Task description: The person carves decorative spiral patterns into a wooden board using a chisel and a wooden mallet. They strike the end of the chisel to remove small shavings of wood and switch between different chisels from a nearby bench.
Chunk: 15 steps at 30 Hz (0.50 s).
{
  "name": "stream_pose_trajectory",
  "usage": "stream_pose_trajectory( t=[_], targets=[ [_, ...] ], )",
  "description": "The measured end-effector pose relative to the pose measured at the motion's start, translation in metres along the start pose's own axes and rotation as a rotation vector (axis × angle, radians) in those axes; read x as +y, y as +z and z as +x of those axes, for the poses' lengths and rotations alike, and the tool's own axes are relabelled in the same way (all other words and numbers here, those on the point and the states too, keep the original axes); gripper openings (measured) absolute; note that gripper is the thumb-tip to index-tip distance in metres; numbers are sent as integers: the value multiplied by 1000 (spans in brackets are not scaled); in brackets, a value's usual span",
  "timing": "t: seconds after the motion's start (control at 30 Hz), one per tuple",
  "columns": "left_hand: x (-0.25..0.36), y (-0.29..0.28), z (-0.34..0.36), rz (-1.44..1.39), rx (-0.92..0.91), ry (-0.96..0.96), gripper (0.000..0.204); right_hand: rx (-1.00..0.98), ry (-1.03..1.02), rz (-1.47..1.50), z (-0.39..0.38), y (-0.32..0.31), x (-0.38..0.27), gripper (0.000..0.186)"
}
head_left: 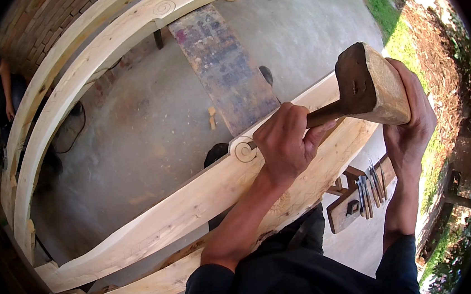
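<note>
- Left hand fisted around a chisel, tip at the spiral on the beam.
- Right hand raised, fingers wrapped around the mallet above the chisel.

I'm getting bright, even daylight, harshest on the grass right of the carved beam. Soft shadows sit under that beam, the fisheye bends it hard, and black vignette eats the corners.
</note>
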<state>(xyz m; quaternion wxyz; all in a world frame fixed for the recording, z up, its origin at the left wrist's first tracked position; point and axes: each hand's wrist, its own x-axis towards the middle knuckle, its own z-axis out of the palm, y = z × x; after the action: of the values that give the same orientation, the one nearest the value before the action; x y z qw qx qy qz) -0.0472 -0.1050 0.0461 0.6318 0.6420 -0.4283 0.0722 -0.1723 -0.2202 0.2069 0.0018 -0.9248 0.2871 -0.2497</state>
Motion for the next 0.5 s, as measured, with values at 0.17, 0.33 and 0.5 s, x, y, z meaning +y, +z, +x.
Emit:
stream_pose_trajectory(
  t=[0.17,0.33,0.5],
  targets=[
    [41,-6,-16,-164,-128,303,35,-3,355,175,-33,32,30,64],
    [81,-25,-70,-219,-456,504,28,-291,469,-175,-81,92,55,81],
    [89,-37,-114,-275,-721,520,53,-223,236,-276,-136,113,50,92]
  ],
)
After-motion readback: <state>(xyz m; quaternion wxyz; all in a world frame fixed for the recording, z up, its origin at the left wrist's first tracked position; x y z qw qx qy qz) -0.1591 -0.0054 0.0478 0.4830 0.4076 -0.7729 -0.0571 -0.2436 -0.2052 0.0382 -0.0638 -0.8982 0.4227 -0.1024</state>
